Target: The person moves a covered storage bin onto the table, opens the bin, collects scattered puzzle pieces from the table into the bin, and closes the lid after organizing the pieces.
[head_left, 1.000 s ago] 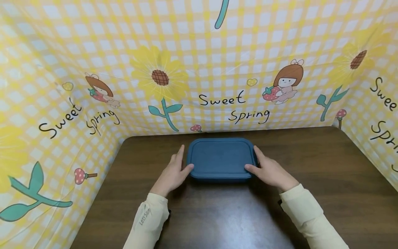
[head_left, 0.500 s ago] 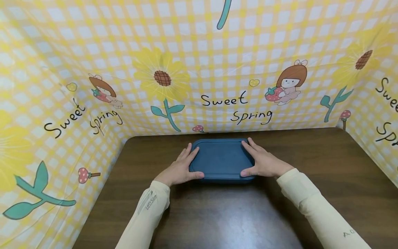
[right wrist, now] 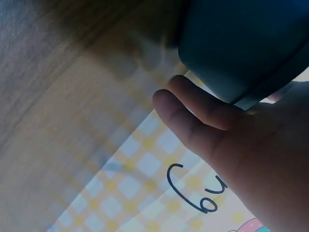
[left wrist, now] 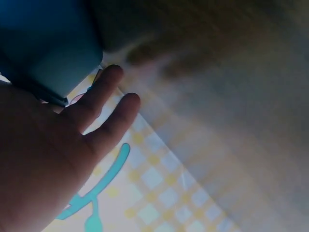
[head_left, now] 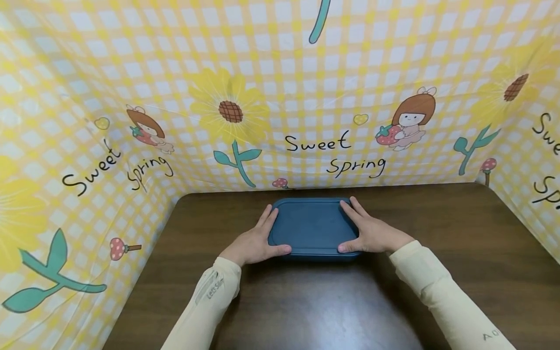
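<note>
A blue rectangular box with a lid (head_left: 312, 226) sits on the wooden table near its back edge. My left hand (head_left: 253, 243) rests along its left side, thumb at the front left corner and fingers reaching toward the back left corner. On the right side lies my right hand (head_left: 372, 232), with its thumb at the front right corner and fingertips at the back right corner. Fingers of both hands look spread and fairly straight. In the left wrist view the box wall (left wrist: 58, 53) stands beside two extended fingers. The right wrist view shows the box (right wrist: 241, 48) beside two extended fingers too.
The dark wooden table (head_left: 306, 306) extends in front of the box and to both sides. A yellow checked cloth with flower prints (head_left: 262, 87) hangs behind it and along the left and right sides.
Both hands have shifted onto the lid's edges, with the fingers now at the back corners and the thumbs at the front corners. The box stays about where it was.
</note>
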The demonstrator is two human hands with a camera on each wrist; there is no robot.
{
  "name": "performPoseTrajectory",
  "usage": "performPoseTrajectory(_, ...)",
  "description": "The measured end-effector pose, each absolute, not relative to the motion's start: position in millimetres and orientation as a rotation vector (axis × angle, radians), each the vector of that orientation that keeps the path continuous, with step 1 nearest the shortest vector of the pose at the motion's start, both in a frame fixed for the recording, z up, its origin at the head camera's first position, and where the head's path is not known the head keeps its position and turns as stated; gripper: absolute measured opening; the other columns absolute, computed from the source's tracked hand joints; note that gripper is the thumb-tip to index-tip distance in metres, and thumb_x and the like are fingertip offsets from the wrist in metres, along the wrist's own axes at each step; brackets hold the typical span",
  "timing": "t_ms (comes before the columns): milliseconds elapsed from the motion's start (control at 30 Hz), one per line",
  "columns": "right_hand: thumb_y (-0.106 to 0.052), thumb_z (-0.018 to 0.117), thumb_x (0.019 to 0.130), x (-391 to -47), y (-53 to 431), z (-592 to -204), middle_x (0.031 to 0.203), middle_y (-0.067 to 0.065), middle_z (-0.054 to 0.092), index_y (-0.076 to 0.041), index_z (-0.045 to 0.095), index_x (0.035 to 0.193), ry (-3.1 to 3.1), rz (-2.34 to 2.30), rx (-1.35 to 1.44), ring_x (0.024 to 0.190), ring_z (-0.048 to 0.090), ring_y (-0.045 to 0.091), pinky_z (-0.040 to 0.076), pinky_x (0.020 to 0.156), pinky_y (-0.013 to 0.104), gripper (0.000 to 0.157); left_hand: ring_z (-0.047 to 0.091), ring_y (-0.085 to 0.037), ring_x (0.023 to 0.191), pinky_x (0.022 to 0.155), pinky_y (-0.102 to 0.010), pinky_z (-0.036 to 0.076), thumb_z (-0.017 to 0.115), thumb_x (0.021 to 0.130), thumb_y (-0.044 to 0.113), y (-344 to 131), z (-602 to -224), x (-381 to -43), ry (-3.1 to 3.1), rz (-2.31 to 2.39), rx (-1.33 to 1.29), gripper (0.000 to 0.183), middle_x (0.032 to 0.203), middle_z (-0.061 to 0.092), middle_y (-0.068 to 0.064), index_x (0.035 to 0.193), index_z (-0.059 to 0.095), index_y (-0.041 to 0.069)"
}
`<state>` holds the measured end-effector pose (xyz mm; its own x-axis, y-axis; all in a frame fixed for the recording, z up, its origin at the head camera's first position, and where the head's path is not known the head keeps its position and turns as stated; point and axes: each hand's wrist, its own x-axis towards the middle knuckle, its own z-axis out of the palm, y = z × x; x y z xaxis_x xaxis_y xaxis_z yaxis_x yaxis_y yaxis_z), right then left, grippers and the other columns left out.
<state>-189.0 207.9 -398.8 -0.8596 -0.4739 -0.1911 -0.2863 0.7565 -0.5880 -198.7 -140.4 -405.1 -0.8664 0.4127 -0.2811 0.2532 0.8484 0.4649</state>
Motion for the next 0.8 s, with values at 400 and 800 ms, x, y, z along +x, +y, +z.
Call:
performPoseTrajectory(400,-0.070,0.071,0.081,-190.3,207.6,-396.1,0.166,0.017,-0.016,-0.011,0.000,0.164,2.617,-0.742,-0.555,0.127,0.051,0.048,0.047,0.095,0.054,0.124,0.068,-0.032,0.105,0.087,-0.044,0.052,0.063,0.080,0.079,-128.4,-388.2,-201.2,2.603,0.484,0.450,0.119,0.168,-0.016,0.005,0.164,-0.002,0.026)
performPoseTrajectory(800,-0.076,0.070,0.076,-174.2,192.4,-394.9,0.165,0.027,-0.006,-0.016,0.010,0.165,2.827,-0.701,-0.515,0.146,0.013,0.053,0.019,0.104,0.077,0.122,-0.004,-0.034,0.153,0.117,-0.061,0.009,0.074,0.083,0.063,-117.6,-376.6,-193.4,2.676,0.453,0.432,0.115,0.169,0.004,-0.010,0.164,0.009,0.014)
